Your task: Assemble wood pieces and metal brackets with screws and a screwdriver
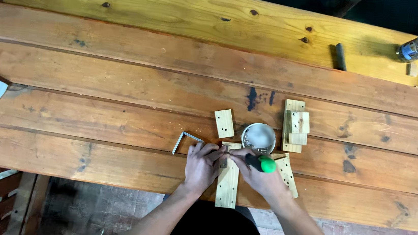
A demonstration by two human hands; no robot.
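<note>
At the near edge of the bench [121, 73], both hands work over a strip [227, 178] of pale wood that lies lengthwise toward the person, with a row of small dark holes down it. The left hand [202, 165] presses on the strip's upper left, fingers curled and clenched against the wood. The right hand [259, 176] grips a screwdriver [260, 163] (black shaft end, green handle), fingers wrapped round it, tip aimed at the strip's top end; the contact point is hidden by the fingertips.

Judgement on doing this well: the tool should stand square over the hole and the left hand should keep the strip flat, well clear of the tip. A slip would run toward the left fingers.

Nearby: a round white tin [259, 138] just beyond the strip, a small block [224, 123] to its left, a stack of offcuts [295, 126] to its right, a second holed strip [286, 175] under the right hand, a metal bracket [184, 141] left of the hands.
</note>
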